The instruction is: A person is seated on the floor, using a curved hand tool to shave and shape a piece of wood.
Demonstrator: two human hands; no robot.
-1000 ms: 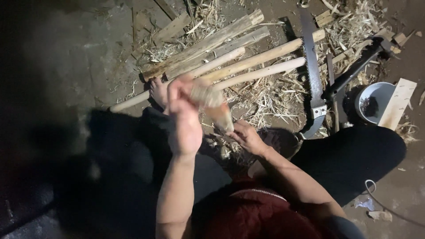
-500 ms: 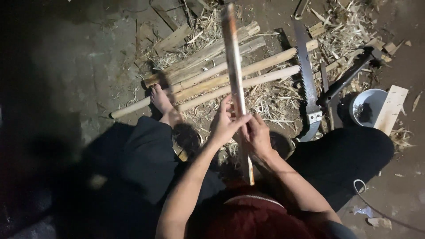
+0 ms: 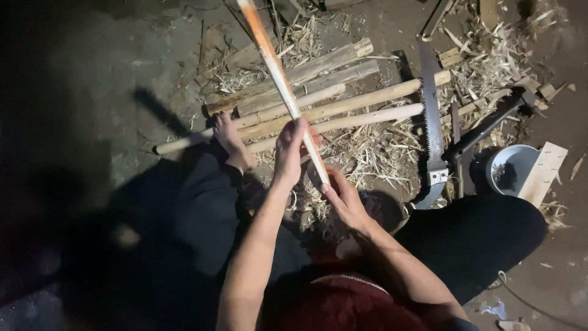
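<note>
Dark dirt floor (image 3: 92, 73), lit only in the upper right half of the frame; the left side is in shadow. Straw and wood shavings (image 3: 367, 153) are scattered across centre and upper right.

Pile of peeled poles (image 3: 343, 101) lies diagonally across upper centre, a bare foot (image 3: 229, 141) resting against their left ends. Hand saw (image 3: 432, 122) lies blade-up-frame to the right of the pile, a dark metal tool (image 3: 484, 129) just beside it, then a white bowl (image 3: 511, 168) with a flat wood offcut (image 3: 542, 171) touching its right edge.

The stick (image 3: 278, 79) is held off the ground, running from top centre down to mid-frame, crossing over the poles. Left hand (image 3: 291, 147) is wrapped around it mid-length, fingers closed. Right hand (image 3: 343, 199) pinches the lower end, fingers curled on it.

Risks, my read:
- Far end of the stick is blurred, so it's likely swinging; it can hit the pole pile or knock the grip loose.
- Peeled wood, bare palms: splinters, or slip if the surface is smooth.
- Saw teeth sit near the right knee and hand; any lurch right means a cut.
- Bare foot on round poles: they can roll.
- Poor light hides debris on the left.
</note>
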